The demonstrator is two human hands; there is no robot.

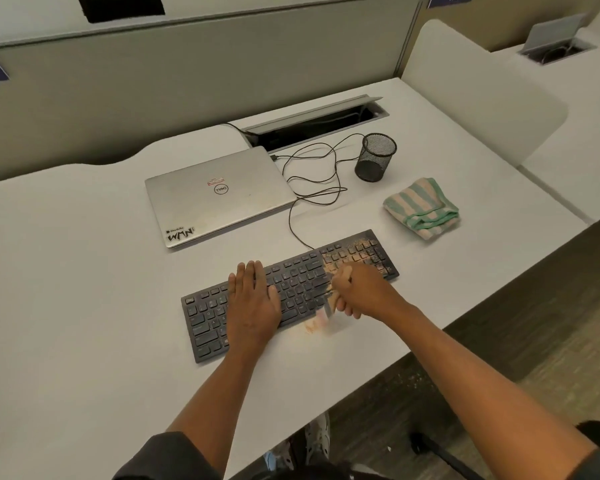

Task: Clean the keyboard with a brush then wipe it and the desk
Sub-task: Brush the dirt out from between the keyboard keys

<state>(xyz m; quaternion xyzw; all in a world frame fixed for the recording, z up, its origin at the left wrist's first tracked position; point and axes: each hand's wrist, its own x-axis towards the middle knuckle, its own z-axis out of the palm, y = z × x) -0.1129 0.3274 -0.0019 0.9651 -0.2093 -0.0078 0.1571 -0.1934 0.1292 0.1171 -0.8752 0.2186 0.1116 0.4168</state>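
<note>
Keyboard (288, 292) lies angled near the desk (84, 306) near edge, open surface to its left. Left hand (253, 303) flat on the keys, fingers straight. Right hand (359, 289) fisted round blurred brush (326, 308) at the keyboard's near edge. Cloth (421, 207) far right.

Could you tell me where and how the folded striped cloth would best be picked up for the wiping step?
Probably from above at the striped cloth's near, bunched folded edge: it lies flat, clear of the mesh cup, nearest the right hand.
</note>
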